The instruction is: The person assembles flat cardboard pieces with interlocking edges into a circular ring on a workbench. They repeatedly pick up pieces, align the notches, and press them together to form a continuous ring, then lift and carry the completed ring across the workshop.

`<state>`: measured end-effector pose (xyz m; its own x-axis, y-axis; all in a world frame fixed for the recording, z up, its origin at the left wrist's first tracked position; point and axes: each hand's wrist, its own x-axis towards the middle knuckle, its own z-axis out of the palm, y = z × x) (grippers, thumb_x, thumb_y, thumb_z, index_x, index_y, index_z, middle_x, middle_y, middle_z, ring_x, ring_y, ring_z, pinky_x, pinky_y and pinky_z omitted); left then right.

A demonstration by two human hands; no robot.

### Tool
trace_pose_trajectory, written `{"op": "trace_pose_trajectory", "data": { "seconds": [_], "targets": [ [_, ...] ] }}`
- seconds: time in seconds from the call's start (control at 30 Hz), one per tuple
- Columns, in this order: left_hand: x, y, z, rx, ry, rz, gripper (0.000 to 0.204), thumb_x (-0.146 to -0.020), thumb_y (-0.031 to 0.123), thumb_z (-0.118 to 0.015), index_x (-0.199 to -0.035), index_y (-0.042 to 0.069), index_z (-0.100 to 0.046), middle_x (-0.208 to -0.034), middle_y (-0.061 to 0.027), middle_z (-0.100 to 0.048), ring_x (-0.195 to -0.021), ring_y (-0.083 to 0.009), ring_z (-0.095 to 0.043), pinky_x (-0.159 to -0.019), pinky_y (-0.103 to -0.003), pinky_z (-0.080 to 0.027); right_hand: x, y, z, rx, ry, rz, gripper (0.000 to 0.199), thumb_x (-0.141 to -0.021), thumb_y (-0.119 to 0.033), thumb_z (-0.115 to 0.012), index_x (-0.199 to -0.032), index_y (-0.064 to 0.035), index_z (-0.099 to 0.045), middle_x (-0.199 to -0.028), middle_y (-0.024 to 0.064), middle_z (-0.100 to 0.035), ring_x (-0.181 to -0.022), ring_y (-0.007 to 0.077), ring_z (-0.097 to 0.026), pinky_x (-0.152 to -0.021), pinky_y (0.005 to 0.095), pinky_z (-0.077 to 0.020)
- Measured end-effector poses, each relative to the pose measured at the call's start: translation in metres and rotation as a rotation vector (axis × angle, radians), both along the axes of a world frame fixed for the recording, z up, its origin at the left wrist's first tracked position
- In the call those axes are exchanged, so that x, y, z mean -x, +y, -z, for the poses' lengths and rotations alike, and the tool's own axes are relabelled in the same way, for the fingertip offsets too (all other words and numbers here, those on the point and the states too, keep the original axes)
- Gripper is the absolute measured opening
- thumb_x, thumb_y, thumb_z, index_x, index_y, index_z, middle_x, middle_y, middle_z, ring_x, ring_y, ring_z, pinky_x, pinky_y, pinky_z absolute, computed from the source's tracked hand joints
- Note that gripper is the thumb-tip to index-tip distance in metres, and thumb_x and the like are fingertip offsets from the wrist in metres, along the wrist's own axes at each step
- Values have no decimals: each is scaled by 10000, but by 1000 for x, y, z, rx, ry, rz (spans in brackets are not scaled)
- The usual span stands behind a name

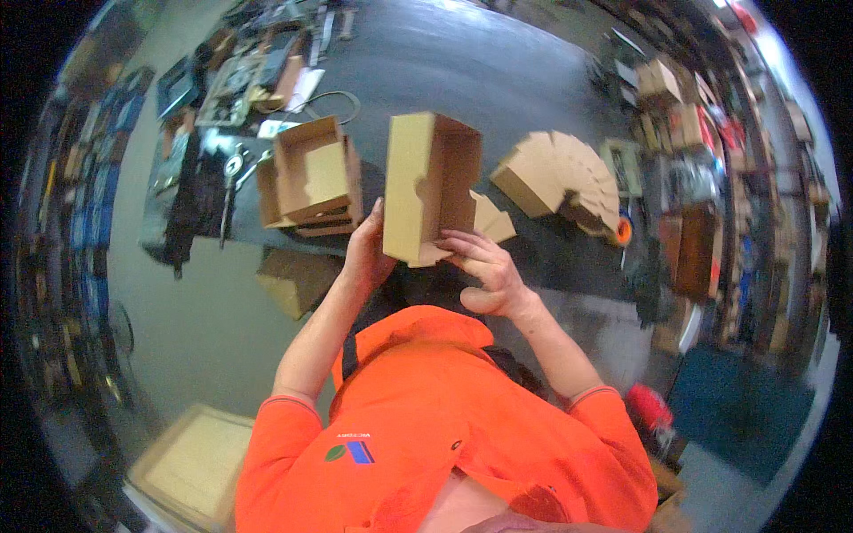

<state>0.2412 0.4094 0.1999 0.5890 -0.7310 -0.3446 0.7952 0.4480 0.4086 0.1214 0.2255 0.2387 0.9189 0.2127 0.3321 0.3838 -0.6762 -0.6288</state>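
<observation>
A brown cardboard box stands on end between my hands above the table's near edge, its hollow side turned to the right. My left hand grips its lower left side, the thumb upright along the wall and the other fingers hidden behind. At the lower right, my right hand has its fingers on the bottom flap and inner edge, closed around it. To the left is a stack of open cardboard trays. On the right, several cardboard pieces lie overlapped in a fan; a smaller cardboard piece shows behind the box.
The dark tabletop stretches away in front of me. Metal tools and parts crowd its far left. An orange ring-shaped roll lies by the fan. Another carton is below the table edge. Loaded shelves line the right.
</observation>
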Motion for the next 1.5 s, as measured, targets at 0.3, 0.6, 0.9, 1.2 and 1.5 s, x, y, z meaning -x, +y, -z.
{"op": "trace_pose_trajectory", "data": {
  "seconds": [0.3,0.6,0.9,1.2,1.5],
  "targets": [
    [26,-118,38,-129,-19,403,594,-929,506,-444,-1306,46,-442,-1220,-102,-555,-1110,-229,-542,-939,-372,-438,88,-39,55,-381,72,475,465,-531,-14,-487,-966,26,-647,-1148,193,-598,-1165,374,-519,-982,398,-428],
    [38,-172,57,-170,-228,598,638,-895,467,-517,-1336,24,-387,-1263,-114,-515,-1162,-244,-493,-996,-383,-367,115,-69,63,-421,198,624,534,-559,-21,-468,-1058,-23,-658,-1224,207,-563,-1217,358,-485,-1023,376,-389],
    [30,-195,43,-270,-474,666,747,-847,425,-592,-1388,-16,-326,-1370,-158,-428,-1224,-252,-447,-1023,-366,-340,121,-81,60,-558,200,704,497,-501,2,-515,-969,-27,-678,-1252,227,-535,-1267,378,-423,-1062,389,-322],
    [51,-211,116,-471,-741,731,622,-882,348,-616,-1356,9,-399,-1139,-140,-586,-1019,-185,-564,-876,-297,-446,124,-86,96,-1446,237,730,592,-568,23,-401,-1112,46,-635,-1123,116,-628,-1070,180,-564,-960,252,-384],
    [-65,-218,201,-1181,-1951,350,480,-912,410,-493,-1235,57,-520,-1230,-170,-530,-1103,-337,-536,-907,-414,-438,84,-94,230,-1264,241,1081,502,-670,-3,-449,-1135,15,-638,-754,-49,-542,-592,38,-391,-554,190,-305]
  ]
}}
